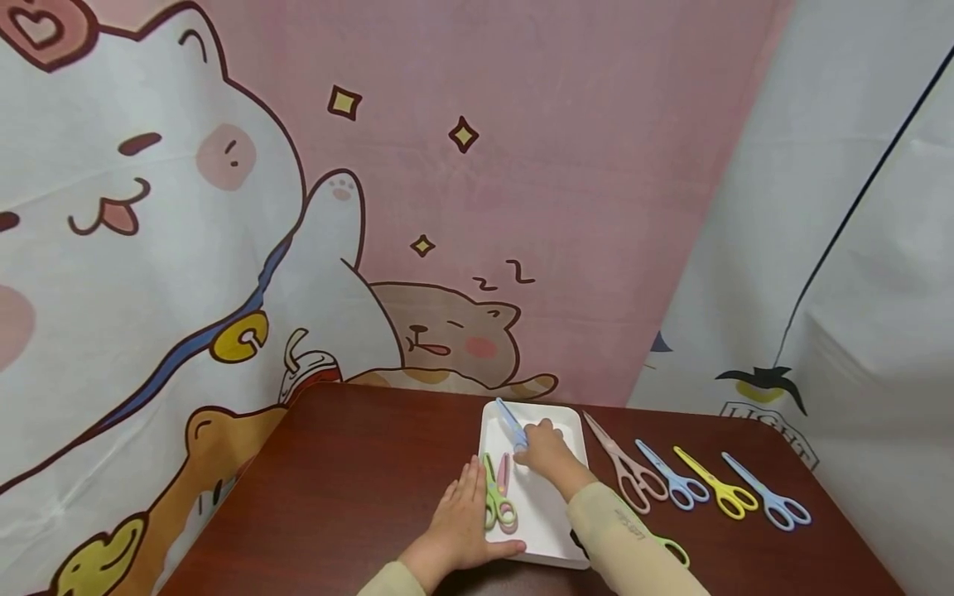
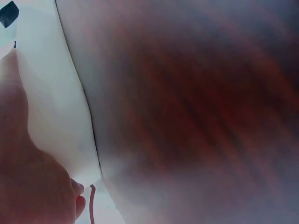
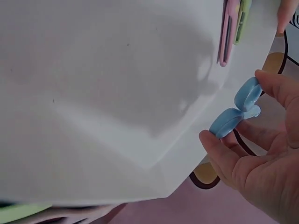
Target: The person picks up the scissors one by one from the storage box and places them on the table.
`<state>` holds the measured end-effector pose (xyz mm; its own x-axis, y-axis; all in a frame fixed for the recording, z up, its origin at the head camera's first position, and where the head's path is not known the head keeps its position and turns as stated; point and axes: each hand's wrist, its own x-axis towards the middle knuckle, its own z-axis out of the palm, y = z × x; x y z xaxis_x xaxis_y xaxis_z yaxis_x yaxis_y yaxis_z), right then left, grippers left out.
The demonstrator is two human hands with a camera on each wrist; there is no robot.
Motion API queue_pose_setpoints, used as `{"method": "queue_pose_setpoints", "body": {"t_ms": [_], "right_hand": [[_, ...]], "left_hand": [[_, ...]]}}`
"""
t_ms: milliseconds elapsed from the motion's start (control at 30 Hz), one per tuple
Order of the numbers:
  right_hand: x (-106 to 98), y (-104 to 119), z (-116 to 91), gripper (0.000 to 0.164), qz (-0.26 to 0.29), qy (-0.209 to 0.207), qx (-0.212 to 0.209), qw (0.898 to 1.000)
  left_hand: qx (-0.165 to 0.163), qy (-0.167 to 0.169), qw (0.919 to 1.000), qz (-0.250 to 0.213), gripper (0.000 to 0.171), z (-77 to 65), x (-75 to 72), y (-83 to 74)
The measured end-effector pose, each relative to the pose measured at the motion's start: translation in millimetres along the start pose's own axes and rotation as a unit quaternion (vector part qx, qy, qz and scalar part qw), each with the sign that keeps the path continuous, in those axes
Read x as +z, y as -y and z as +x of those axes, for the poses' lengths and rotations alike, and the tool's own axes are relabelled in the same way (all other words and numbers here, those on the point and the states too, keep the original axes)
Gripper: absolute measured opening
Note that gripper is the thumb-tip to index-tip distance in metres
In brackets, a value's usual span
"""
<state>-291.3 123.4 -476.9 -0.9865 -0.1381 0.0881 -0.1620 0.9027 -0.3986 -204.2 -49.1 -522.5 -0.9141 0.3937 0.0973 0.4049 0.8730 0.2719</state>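
The right hand's [image 1: 550, 451] fingers pinch the rounded, glossy loops of pale-blue scissors [image 3: 226, 122] over the far left part of a smooth white tray [image 1: 542, 530] with rounded corners; whether the blades touch its floor I cannot tell. The left hand [image 1: 462, 517] lies with fingers extended along the tray's left rim, thumb spread out. Inside, green scissors [image 1: 489, 487] and pink scissors [image 1: 503, 473] lie together, oval loops overlapping. On the reddish-brown desk [image 1: 373, 480], a dusty-pink pair [image 1: 619, 457], a blue pair [image 1: 673, 479], a yellow pair [image 1: 717, 485] and a far-right blue pair [image 1: 766, 492] form a slanted row.
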Motion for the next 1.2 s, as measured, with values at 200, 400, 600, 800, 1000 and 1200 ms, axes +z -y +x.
{"method": "queue_pose_setpoints", "body": {"t_ms": [200,400,600,800,1000,1200], "right_hand": [[-2.9,-7.5,-2.6,0.04,-0.001,-0.024,-0.031,0.999],[-16.5,-5.6,-11.0,0.036,-0.003,-0.025,-0.037,0.999],[-21.4,-13.8,-17.1,0.042,-0.025,-0.021,-0.026,0.999],[-21.5,-23.6,-20.1,0.042,-0.024,-0.034,-0.028,0.999],[-26.6,-29.2,-24.6,0.042,-0.011,-0.061,-0.046,0.997],[-33.0,-37.8,-31.8,0.049,-0.019,-0.058,-0.039,0.997]], "left_hand": [[-0.002,0.009,0.9999,0.013,0.128,-0.5,-3.2,-1.0],[0.005,-0.005,0.9999,0.012,0.129,0.1,2.2,1.4],[0.009,-0.008,0.9997,0.021,0.129,2.0,8.0,4.4],[0.012,-0.008,0.9997,0.02,0.127,0.6,3.5,1.7],[0.012,-0.006,0.9996,0.024,0.126,-0.1,0.7,0.2],[0.014,-0.01,0.9996,0.022,0.127,0.8,2.3,0.0]]}}
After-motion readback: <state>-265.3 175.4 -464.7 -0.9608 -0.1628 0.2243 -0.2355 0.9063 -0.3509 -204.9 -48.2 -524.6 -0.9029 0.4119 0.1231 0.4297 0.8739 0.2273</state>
